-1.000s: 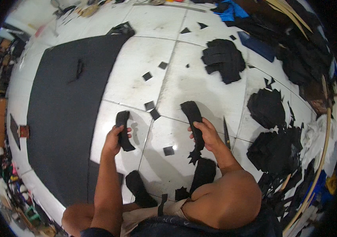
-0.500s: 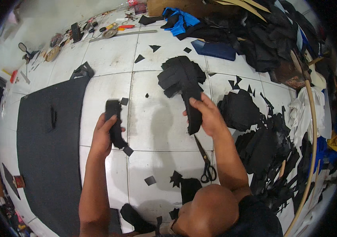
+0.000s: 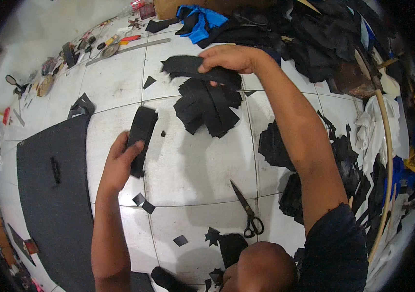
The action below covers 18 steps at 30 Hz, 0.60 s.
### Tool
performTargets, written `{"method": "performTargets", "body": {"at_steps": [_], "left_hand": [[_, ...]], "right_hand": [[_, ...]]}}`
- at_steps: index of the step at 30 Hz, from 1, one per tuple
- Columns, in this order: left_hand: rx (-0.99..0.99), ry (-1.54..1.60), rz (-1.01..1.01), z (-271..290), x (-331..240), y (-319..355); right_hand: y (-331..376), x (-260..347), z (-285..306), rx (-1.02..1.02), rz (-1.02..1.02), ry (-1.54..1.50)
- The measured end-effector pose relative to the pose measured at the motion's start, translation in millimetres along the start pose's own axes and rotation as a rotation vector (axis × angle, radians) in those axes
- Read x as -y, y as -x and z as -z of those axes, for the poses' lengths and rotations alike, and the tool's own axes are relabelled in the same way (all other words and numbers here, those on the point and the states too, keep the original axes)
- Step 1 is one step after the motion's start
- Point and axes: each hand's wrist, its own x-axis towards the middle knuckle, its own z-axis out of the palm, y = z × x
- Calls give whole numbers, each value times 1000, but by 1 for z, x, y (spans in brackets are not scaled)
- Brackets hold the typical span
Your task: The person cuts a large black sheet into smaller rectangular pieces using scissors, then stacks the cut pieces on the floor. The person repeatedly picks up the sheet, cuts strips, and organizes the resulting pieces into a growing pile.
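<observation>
Our right hand (image 3: 229, 58) pinches a black strip (image 3: 193, 65) just above the pile (image 3: 207, 104); our left hand (image 3: 120, 163) grips another strip (image 3: 141, 134). Best we lower it flat, edges squared.

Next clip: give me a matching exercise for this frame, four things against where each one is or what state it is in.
Things:
1. scissors
2. long black strip
3. folded black piece
4. dark mat

Places or states:
A. held in the left hand
B. lying shut on the white tiles, touched by no hand
C. spread flat on the floor to the person's left
D. held by the right hand above a pile of black cut pieces

Pairs: 1-B, 2-D, 3-A, 4-C
</observation>
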Motion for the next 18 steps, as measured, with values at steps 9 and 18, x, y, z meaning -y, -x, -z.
{"method": "performTargets", "body": {"at_steps": [9,18], "left_hand": [[81,-53,274,26,65,32],[371,-229,154,-12,8,-7]], "right_hand": [[-51,-57,22,155,-324,688],[-66,-35,29,201,-199,1002]]}}
